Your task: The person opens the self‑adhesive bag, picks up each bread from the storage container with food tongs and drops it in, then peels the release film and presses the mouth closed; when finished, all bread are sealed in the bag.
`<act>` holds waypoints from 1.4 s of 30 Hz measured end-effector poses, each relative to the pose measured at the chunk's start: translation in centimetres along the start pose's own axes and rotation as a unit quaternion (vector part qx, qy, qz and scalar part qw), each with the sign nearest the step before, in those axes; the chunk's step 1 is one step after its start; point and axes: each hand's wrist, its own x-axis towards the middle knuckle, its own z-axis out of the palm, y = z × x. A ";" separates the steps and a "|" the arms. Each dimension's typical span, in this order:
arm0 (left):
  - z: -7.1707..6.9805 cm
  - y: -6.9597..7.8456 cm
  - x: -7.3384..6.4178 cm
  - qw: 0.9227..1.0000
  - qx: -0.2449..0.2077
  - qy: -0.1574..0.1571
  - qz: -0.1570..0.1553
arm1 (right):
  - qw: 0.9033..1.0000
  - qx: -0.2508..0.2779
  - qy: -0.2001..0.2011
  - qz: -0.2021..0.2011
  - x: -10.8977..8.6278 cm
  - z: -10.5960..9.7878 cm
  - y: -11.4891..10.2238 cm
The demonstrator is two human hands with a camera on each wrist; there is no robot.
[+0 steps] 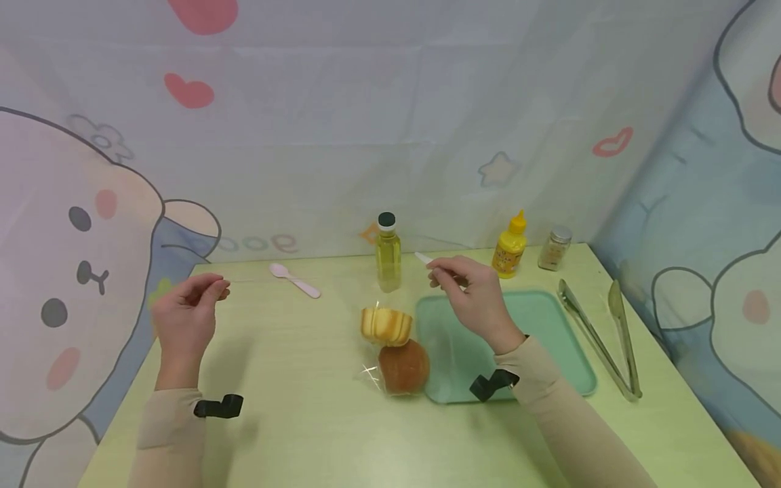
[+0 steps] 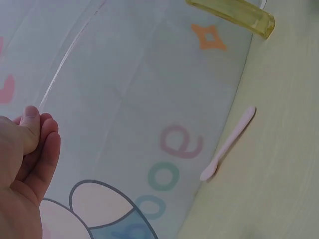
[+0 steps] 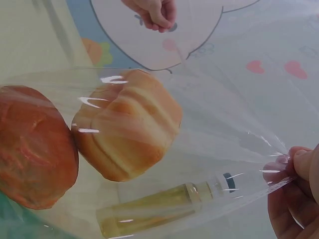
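My left hand [image 1: 185, 318] is raised over the left side of the table, pinching an edge of clear plastic film [image 2: 65, 60] between thumb and fingers. Above the green tray, my right hand [image 1: 472, 298] pinches a gathered part of clear film [image 3: 271, 147]. In the right wrist view the film spreads from those fingers across a round brown bun [image 1: 404, 368] and a ridged golden bread roll [image 1: 386, 326]. Bun and roll touch each other beside the tray. Whether both hands hold one single sheet or a bag, I cannot tell.
The green tray [image 1: 537, 305] lies right of the breads, with metal tongs [image 1: 601, 342] beside it. Along the back stand an oil bottle [image 1: 388, 257], a yellow squeeze bottle [image 1: 510, 249] and a spice jar [image 1: 554, 249]. A pink spoon [image 1: 295, 281] lies back left.
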 end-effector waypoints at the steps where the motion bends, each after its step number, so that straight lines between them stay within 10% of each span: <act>1: -0.1 -0.3 0.0 1.000 0.003 0.003 -0.007 | 1.000 0.000 0.001 0.000 0.0 0.0 0.0; 11: -0.7 -2.0 -0.2 0.996 0.008 0.010 -0.090 | 0.999 0.018 -0.011 -0.027 -0.1 0.4 -0.1; 17: -1.8 -3.7 -0.5 0.976 0.121 -0.105 -0.147 | 0.999 0.026 -0.014 -0.039 -0.2 0.6 0.0; 24: -2.6 -5.5 -1.1 0.937 0.263 -0.207 -0.104 | 0.998 0.032 -0.028 -0.045 -0.1 0.7 0.0; 27: -2.0 -5.4 -1.5 0.936 0.283 -0.197 -0.078 | 0.998 0.031 -0.029 -0.046 -0.1 0.7 -0.1; 34: 4.2 -1.8 -3.1 0.980 0.119 -0.143 0.067 | 0.998 0.053 -0.034 -0.029 -0.3 0.8 -0.5; 37: 7.5 0.8 -3.9 0.970 0.044 -0.225 0.079 | 0.996 0.073 -0.044 -0.016 -0.4 1.0 -0.6; 42: 12.0 3.8 -4.9 0.930 -0.083 -0.359 -0.005 | 0.994 0.093 -0.062 -0.007 -0.4 1.2 -0.8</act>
